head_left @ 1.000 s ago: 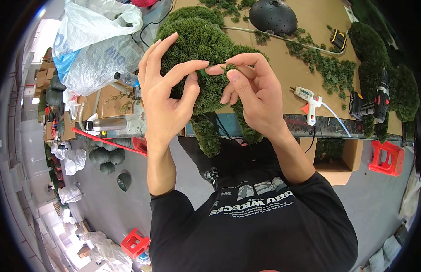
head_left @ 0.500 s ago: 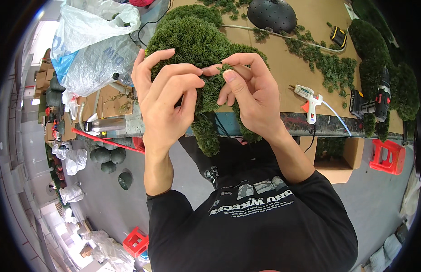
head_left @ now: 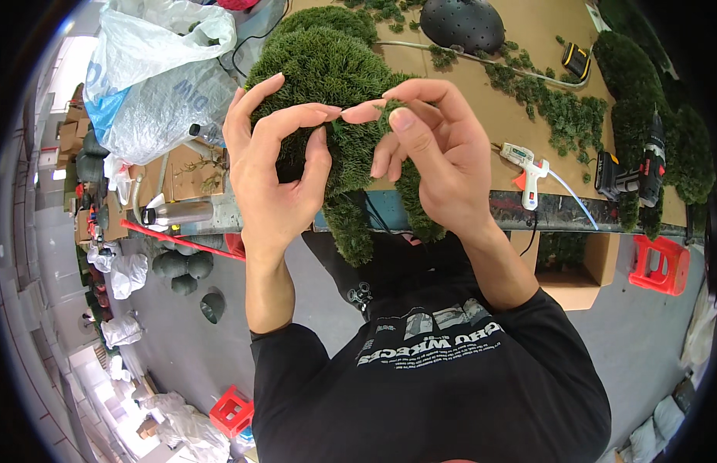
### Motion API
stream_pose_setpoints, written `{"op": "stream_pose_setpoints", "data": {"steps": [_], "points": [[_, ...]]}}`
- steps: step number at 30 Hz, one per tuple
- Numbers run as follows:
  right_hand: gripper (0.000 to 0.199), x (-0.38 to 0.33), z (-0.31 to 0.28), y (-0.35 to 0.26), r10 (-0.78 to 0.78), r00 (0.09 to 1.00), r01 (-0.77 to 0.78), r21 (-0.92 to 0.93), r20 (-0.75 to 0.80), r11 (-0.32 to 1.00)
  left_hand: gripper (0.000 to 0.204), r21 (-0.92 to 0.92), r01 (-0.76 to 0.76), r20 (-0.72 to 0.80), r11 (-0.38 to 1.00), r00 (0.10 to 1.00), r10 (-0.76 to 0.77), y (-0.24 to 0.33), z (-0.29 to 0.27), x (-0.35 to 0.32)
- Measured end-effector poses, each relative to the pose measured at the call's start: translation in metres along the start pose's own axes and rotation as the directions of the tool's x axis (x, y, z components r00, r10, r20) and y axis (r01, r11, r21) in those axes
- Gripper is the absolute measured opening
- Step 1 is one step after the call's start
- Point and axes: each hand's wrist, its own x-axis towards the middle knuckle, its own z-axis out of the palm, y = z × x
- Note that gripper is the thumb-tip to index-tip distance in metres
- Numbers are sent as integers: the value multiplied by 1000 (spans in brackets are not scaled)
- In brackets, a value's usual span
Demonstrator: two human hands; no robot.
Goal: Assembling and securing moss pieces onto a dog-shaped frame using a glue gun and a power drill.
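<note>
My right hand [head_left: 443, 150] pinches a small green sprig [head_left: 392, 109] of artificial foliage between thumb and fingers. My left hand [head_left: 277, 166] is open, its thumb apart from the curved fingers, and one fingertip almost meets the tip of my right index finger. I cannot tell if a thin strand runs between those tips. Behind both hands stands a dense green artificial bush [head_left: 320, 65] with rounded clumps. Its lower clumps [head_left: 347, 231] hang over the table's near edge.
On the brown table top [head_left: 466, 100] lie a white glue gun [head_left: 532, 177], a cordless drill [head_left: 651, 166], a yellow-black tape measure [head_left: 576, 62], loose sprigs [head_left: 559, 112] and a black perforated dome [head_left: 462, 25]. Left are a plastic bag [head_left: 165, 85] and a steel bottle [head_left: 177, 213]; below right, a cardboard box [head_left: 578, 289].
My left thumb has dropped away from its fingers, widening the hand. The right hand has shifted slightly right and up, still pinching the sprig. The bush has stayed in place.
</note>
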Motion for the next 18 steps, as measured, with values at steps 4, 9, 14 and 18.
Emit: {"op": "stream_pose_setpoints", "data": {"steps": [4,9,14,18], "points": [[20,8,18,-15,49,994,-78,339,94,938,30,-42,20,-5,999,1000,-20,0,0,0],[23,16,25,-1,118,986,-150,317,118,937,32,-64,75,-18,995,997,-76,3,-2,-2],[24,8,9,8,158,986,-163,170,46,972,34,-34,-29,69,999,997,31,-2,-5,0],[21,5,5,11,152,988,-152,63,-10,986,35,-22,-22,60,1000,998,24,-4,-3,-1]]}}
